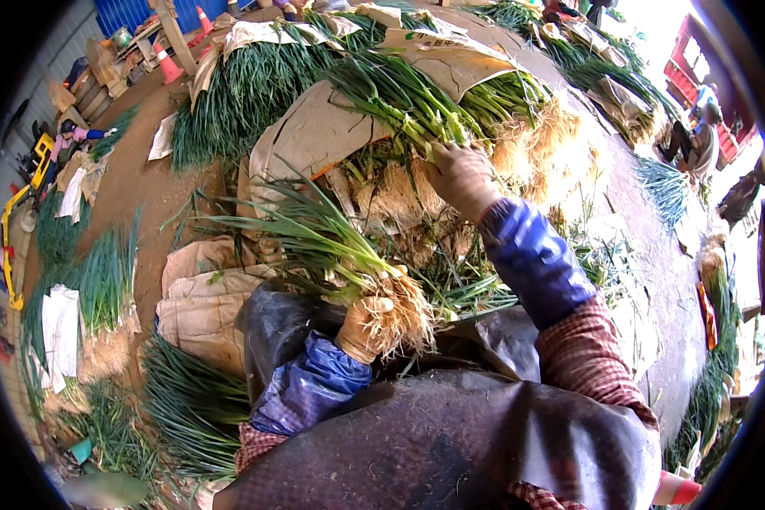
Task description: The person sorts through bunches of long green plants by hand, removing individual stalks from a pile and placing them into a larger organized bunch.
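Observation:
My left hand (363, 330), in a tan glove, is closed round a bunch of green onions (342, 240) near its root end. The pale, stringy roots hang over my fingers, and the green leaves fan out to the upper left. My right hand (465, 180), also gloved, reaches forward to a pile of green onions (404, 98), its fingers curled over stalks above the roots. Its fingertips are partly hidden among the stalks. A dark apron (450, 433) covers my lap, with loose leaves lying just beyond it.
Brown paper sacks (212, 310) lie to my left, above more green onions (191, 408). Another large heap (251, 102) stands at the far left, near a traffic cone (167, 64). One person (76, 136) is at the left; another (704, 140) sits at the right beside more bundles.

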The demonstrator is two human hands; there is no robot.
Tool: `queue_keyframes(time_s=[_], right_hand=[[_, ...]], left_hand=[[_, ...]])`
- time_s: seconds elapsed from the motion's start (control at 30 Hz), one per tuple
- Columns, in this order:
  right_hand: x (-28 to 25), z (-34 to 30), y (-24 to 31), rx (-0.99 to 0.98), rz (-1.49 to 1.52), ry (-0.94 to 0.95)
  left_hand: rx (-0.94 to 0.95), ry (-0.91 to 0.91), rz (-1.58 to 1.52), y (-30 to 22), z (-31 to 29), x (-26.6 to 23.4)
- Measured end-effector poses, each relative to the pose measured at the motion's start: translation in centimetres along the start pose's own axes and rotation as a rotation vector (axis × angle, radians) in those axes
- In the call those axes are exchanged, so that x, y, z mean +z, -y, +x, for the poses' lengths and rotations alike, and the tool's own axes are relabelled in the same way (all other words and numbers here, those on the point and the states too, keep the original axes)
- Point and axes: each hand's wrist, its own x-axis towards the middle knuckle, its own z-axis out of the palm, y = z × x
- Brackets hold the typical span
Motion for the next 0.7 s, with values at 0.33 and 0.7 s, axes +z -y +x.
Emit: queue_keyframes(time_s=[0.33, 0.7], right_hand=[[6.2, 7.7, -8.8, 0.475, 0.021, -0.212], [4.2, 7.0, -11.8, 0.321, 0.196, 0.126]], left_hand=[[-0.011, 0.11, 0.109, -0.1, 0.4, -0.9], [-0.069, 0.031, 0.103, -0.2, 0.6, 1.0]])
